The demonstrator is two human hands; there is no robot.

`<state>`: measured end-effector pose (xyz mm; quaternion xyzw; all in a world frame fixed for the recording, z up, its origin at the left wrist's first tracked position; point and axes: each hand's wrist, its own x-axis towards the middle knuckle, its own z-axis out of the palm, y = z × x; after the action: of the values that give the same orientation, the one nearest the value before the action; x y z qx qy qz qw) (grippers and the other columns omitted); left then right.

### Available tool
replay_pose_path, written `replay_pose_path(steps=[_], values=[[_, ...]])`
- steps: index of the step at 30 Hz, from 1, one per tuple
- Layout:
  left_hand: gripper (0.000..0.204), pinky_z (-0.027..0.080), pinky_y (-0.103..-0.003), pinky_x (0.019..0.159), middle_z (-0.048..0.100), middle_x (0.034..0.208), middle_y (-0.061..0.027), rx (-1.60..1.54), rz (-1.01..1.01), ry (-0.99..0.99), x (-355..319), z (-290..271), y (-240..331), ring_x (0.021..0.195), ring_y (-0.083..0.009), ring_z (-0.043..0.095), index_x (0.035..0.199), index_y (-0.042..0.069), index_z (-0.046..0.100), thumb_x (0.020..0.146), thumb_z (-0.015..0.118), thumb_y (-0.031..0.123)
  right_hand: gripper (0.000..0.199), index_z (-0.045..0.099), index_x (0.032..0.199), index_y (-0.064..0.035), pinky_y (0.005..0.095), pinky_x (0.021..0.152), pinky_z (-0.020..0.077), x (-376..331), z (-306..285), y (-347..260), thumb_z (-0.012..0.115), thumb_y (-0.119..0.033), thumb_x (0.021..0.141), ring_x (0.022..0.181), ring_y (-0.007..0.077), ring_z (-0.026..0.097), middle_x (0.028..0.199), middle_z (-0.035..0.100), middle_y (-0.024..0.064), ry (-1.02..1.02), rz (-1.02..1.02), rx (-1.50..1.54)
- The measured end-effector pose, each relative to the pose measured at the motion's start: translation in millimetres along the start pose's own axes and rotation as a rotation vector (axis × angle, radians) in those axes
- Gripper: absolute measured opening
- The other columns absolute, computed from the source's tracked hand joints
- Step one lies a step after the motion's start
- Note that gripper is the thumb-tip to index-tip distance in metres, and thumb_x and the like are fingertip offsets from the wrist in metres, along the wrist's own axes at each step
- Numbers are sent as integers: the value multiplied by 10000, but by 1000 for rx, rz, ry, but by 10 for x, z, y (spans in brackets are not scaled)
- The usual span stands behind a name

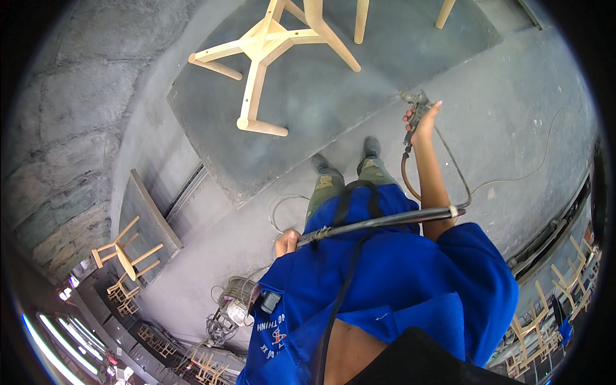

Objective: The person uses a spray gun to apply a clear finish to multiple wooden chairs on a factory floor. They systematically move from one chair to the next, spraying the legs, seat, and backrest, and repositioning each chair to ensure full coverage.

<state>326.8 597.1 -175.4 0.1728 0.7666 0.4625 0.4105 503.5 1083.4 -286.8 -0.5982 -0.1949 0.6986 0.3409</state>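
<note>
Your right hand (423,125) is wrapped tight around a spray gun (416,106). The gun is held out in front of you, above the grey floor (513,109), and its tip points toward the dark mat (308,109). A thin mist hangs over the mat just past the gun.

A black hose (378,221) runs from under the gun, loops down by your right arm and crosses in front of your blue shirt (385,282). Your left hand (287,242) is closed around the other part of that hose, low by your left hip.

Past the gun, on the far side of the mat, a bare wooden chair frame (263,58) lies tipped over with its legs sticking out. More pale wooden legs (361,19) stand at the far edge of the mat.

Your two shoes (346,157) stand at the near edge of the mat, close to the gun.

Well away from the gun, on your left, a small wooden stool (122,253) sits by a grey board (151,221).
</note>
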Motion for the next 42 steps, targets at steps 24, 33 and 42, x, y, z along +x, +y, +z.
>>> replay_pose_path(steps=[24,33,42], values=[[405,328,-275,595,471,672,41,21,23,-232,864,-1617,384,669,-64,416,750,21,528,1037,569,304,1003,574,940,3,250,391,294,-2262,1181,1145,84,-870,894,623,190,543,642,508,59,-423,83,228],[432,330,-294,571,438,643,35,102,-145,-296,862,-1742,108,658,-73,376,759,-12,525,1046,566,308,966,583,924,-31,264,427,320,-1277,1303,2424,181,-907,861,611,176,578,663,557,43,-315,348,-10],[406,341,-334,530,358,588,-59,316,-169,-98,782,-1752,113,611,-96,358,733,-2,504,1034,557,266,851,610,846,-105,312,493,341,-77,1103,3434,225,-862,891,573,185,603,636,579,11,-18,403,-180]])
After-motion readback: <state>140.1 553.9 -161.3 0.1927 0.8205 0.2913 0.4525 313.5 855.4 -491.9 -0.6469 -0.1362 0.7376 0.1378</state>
